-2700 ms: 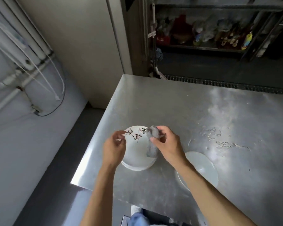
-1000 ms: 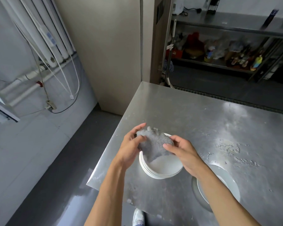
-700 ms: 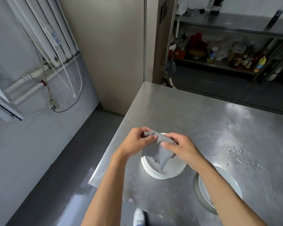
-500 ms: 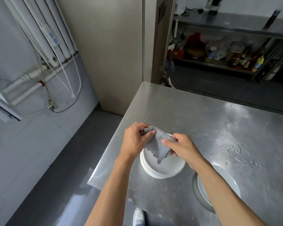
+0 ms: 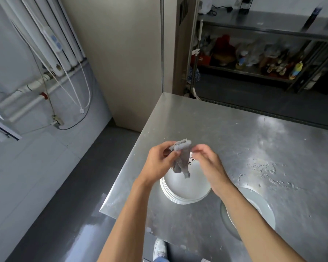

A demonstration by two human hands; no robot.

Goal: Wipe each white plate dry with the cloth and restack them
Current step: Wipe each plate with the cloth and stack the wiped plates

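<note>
a white shoe (image 5: 160, 249) is seen on the dark floor, nearer than the stack (image 5: 184, 191). a single plate (image 5: 264, 212) is laid flat on the steel table (image 5: 225, 129), right of the stack and a little nearer. it is apart from the stack and partly hidden by the right forearm. the stack itself, several white plates, is set by the table's near left corner. dark marks (image 5: 191, 161) are seen at the far rim of its top plate.

both hands are raised above the stack. the grey cloth (image 5: 182, 159) is pinched near its top between thumb and fingers of the left hand (image 5: 159, 164). it is hung bunched over the stack's far half; whether its lower end touches the top plate cannot be told. the right hand (image 5: 208, 163) is held just right of the cloth with fingers curled. whether the cloth is gripped by it cannot be told.

water drops (image 5: 263, 171) are spread on the table right of the stack. beyond the stack, past the table's far edge, a metal shelf (image 5: 254, 70) with bottles is seen. far left of the stack, white pipes (image 5: 27, 95) are run along the wall.
</note>
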